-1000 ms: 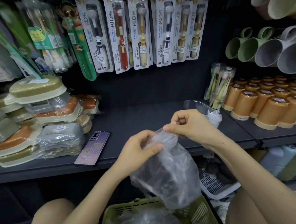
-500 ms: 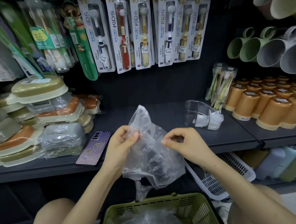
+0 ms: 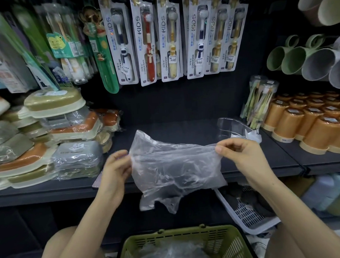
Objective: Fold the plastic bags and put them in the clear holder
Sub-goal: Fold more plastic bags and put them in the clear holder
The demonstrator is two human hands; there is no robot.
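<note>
- Head view: one plastic bag (image 3: 174, 167) held spread in the air before the shelf (image 3: 165, 133), not yet folded. Fingers of the left hand (image 3: 116, 169) and right hand (image 3: 241, 155) pinch its upper corners.
- One clear holder (image 3: 230, 128) on the shelf at right holds folded bags (image 3: 252, 134); count unclear.
- One green basket (image 3: 188, 238) below holds loose bags (image 3: 175, 252) still to do; uncountable.

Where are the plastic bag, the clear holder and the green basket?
plastic bag (image 3: 176, 167), head view, middle of the crumpled film.
clear holder (image 3: 226, 127), head view, its transparent front wall.
green basket (image 3: 223, 242), head view, its slotted wall on the right of the picture.
</note>
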